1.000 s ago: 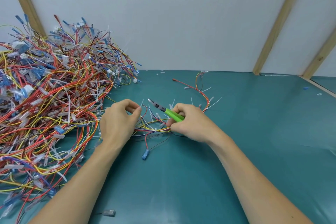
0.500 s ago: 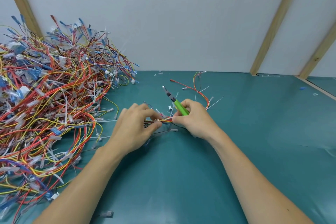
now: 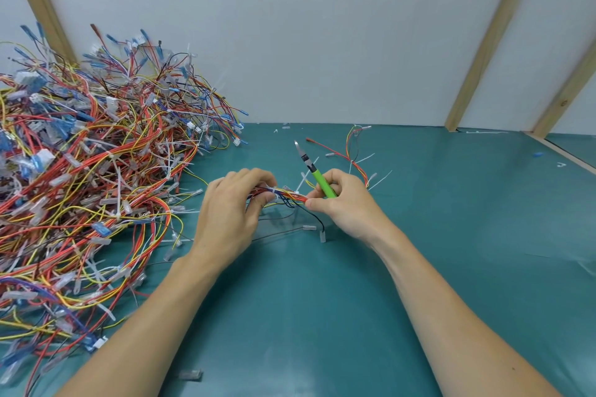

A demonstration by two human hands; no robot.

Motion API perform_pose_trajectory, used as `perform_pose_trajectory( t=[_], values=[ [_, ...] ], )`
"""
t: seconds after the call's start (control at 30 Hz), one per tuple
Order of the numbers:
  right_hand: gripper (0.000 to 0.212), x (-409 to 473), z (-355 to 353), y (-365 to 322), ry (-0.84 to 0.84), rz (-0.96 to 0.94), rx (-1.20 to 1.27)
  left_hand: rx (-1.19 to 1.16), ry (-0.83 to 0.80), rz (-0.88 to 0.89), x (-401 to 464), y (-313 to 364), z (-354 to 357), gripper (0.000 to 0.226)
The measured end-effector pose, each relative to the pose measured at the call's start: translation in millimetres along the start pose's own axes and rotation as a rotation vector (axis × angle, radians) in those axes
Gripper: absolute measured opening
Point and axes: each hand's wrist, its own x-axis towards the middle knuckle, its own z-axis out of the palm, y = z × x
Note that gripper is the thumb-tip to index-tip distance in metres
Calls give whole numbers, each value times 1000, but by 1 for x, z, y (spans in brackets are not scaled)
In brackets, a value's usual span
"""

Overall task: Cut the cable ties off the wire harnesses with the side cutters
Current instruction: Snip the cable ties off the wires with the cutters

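A small wire harness [image 3: 287, 196] of red, yellow and blue wires is stretched between my two hands at the middle of the green table [image 3: 322, 316]. My left hand [image 3: 232, 216] grips its left end, fingers curled round the wires. My right hand [image 3: 345, 203] pinches the right end and also holds the green-handled side cutters [image 3: 317, 176], whose jaws point up and away from the harness. A white cable tie [image 3: 275, 193] wraps the bundle close to my left fingers.
A big heap of tied wire harnesses [image 3: 87, 171] fills the left side of the table. A loose red-and-yellow harness [image 3: 348, 155] and cut tie scraps [image 3: 380, 179] lie behind my right hand. A white wall with wooden battens [image 3: 483, 42] stands at the back.
Both hands have closed in on the small harness and lifted it taut between them. The cutters tilted from pointing left to pointing up and away.
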Motion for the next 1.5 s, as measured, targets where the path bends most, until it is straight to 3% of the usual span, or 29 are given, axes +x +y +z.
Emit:
perform_pose_trajectory(
  t=[0.2, 0.27, 0.3, 0.4, 0.47, 0.57, 0.73, 0.9, 1.17, 1.5],
  values=[
    [26, 0, 7, -1, 133, 8, -12, 117, 104, -2, 0, 10, 0, 19],
    [25, 0, 8, 0, 164, 12, 4, 69, 173, 26, -1, 15, -1, 6],
    [26, 1, 8, 0, 173, 11, 17, 3, 157, -19, -1, 16, -1, 10],
    [26, -1, 14, 0, 203, 1, 29, 41, -115, -237, -5, 15, 8, 49],
    [24, -2, 20, 0, 225, -12, 4, 103, -227, -327, -8, 14, 15, 52],
    [21, -6, 28, -3, 239, -50, -8, -182, -204, -479, -6, 13, 17, 46],
    [22, -12, 34, -9, 214, -139, 35, -592, -60, -585, -4, 24, 16, 27],
    [23, -15, 39, -11, 155, -181, 138, -858, -146, -758, -6, 33, 19, 23],
    [23, -17, 41, -8, 133, -226, 163, -828, -168, -785, -3, 25, 18, 32],
    [17, -15, 34, -7, 394, -315, 48, -798, -89, -749, 0, 23, 16, 31]
  ],
)
